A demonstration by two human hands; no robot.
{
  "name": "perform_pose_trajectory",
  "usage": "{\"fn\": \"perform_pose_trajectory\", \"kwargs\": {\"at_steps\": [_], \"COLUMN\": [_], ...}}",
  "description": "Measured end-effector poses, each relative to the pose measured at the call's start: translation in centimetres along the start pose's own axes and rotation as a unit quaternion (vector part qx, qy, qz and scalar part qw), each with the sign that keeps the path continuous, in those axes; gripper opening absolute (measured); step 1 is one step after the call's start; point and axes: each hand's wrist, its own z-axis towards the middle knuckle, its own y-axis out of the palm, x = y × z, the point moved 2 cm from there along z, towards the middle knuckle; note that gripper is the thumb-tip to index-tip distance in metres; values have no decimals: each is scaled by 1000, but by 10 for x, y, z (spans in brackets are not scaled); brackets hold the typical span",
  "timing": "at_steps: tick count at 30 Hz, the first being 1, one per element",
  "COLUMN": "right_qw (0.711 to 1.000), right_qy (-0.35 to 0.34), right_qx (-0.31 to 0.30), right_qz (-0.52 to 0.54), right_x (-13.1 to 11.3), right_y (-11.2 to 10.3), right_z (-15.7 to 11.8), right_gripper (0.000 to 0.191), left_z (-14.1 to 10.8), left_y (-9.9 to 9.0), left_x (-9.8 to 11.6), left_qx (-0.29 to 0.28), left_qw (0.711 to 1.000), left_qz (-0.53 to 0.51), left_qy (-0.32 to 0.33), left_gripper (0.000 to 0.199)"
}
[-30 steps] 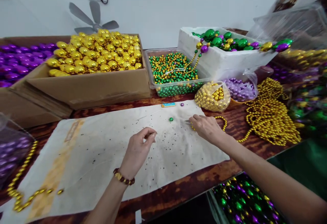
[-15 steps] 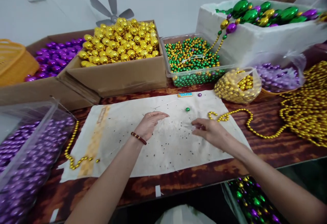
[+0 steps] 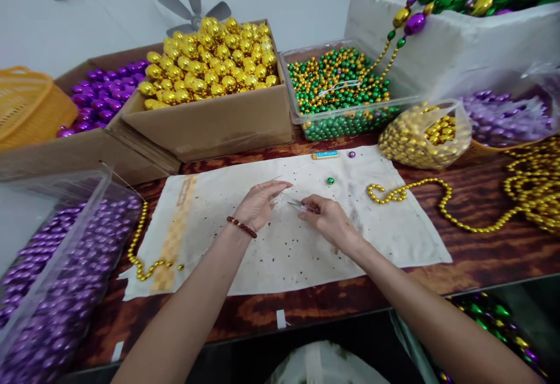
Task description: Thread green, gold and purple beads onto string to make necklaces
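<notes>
My left hand [image 3: 261, 204], with a brown bead bracelet at the wrist, is over the white cloth [image 3: 245, 276], its fingers closed together around what looks like a fine thread. Only faint lines of it show near the hand. My right hand [image 3: 326, 217] grips small thread snips [image 3: 296, 203], whose pointed blades face the left fingertips from close by. Beyond the hands a green bead [image 3: 330, 180] and a purple bead [image 3: 352, 154] lie on the cloth. A gold bead string [image 3: 144, 267] rests at the cloth's left end, with a loose gold bead [image 3: 181, 266] beside it.
Behind the cloth stand a carton of gold beads [image 3: 210, 130] and a clear tub of small mixed beads [image 3: 354, 117]. A bag of gold beads [image 3: 420, 139] and a gold bead chain [image 3: 444, 197] are at right. Bagged purple beads [image 3: 79, 279] lie at left.
My right hand has moved left with the snips, bringing the blades close to my left fingers. My left hand stays nearly in place. The view has shifted slightly.
</notes>
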Motion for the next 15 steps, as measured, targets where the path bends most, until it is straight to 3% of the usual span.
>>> {"fn": "perform_pose_trajectory", "kwargs": {"at_steps": [6,10,12,15], "right_qw": [999,998,997,992], "right_qy": [-18,-16,-12,-4], "right_qx": [12,21,30,73], "right_qz": [-38,-57,-64,-101], "right_x": [-12,-11,-5,9], "right_y": [4,0,-12,-50], "right_z": [12,14,12,12], "right_gripper": [21,17,18,26], "left_z": [-3,-8,-19,-54], "left_y": [7,7,2,-12], "left_x": [0,5,12,25], "left_qx": [-22,-7,9,12], "left_qw": [999,999,998,997], "left_qz": [19,40,32,31], "left_qy": [15,26,45,65], "left_gripper": [20,20,19,17]}}
